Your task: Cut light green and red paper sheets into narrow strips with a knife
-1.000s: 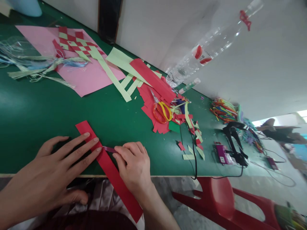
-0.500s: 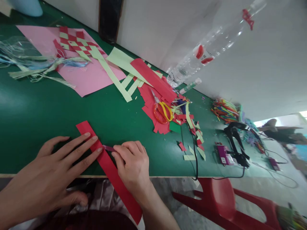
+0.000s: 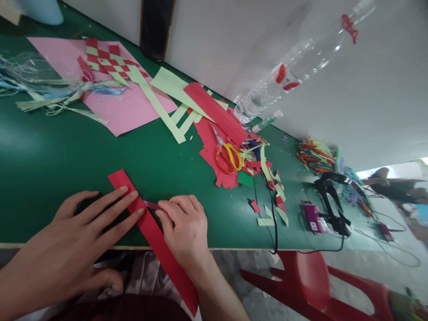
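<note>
A long red paper strip (image 3: 154, 238) lies slantwise over the table's front edge, its lower end hanging out over my lap. My left hand (image 3: 83, 236) is spread, with several fingertips resting flat on the strip's upper part. Beside the strip's right edge, my right hand (image 3: 185, 232) is closed around a thin purple tool (image 3: 152, 205). Its narrow tip points left and reaches the strip's edge; whether it is a knife or something else I cannot tell, as most of it is inside my fingers.
Yellow-and-orange-handled scissors (image 3: 230, 156) lie on cut red paper. Pink paper (image 3: 133, 111) holds a red-and-green woven paper piece (image 3: 110, 60) and tassels (image 3: 67, 91). Against the wall are a tall plastic bottle (image 3: 284, 73) and a glue stick (image 3: 267, 121). A black cable (image 3: 274, 223) crosses the front edge, near a red chair (image 3: 312, 276).
The whole view has shifted slightly. Both hands, the red strip and the purple tool keep almost the same places relative to each other.
</note>
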